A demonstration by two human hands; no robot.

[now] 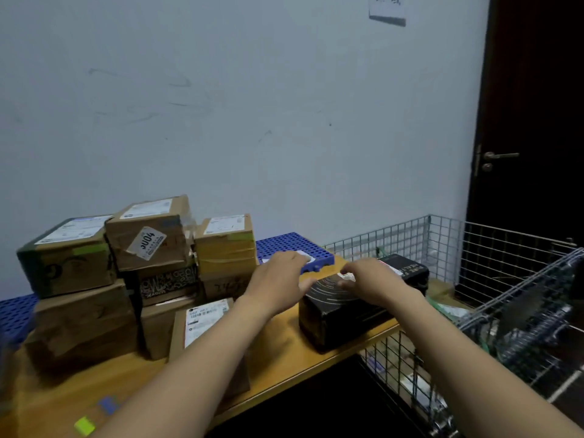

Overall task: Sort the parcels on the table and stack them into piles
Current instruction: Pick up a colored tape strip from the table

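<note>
Fig.: black parcel (335, 317) lies flat near the bench (284, 358) edge, centre-right of frame, apart from the cardboard parcels (142, 267) stacked at left. Its long axis runs lower-centre to upper-right, w/ the near end toward the viewer; whether a 2nd dark box abuts behind can't be told. L hand (278, 273) is loose, fingers apart, thumb at the parcel's top-left edge; R hand (373, 279) is draped on top, fingers bent, grip unclear; prob. bracketing it to lift & sort. Wire basket (474, 248) at right.

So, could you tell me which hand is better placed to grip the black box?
Right, probably: the right hand lies on top of the black box, while the left hand only reaches its left corner.
</note>
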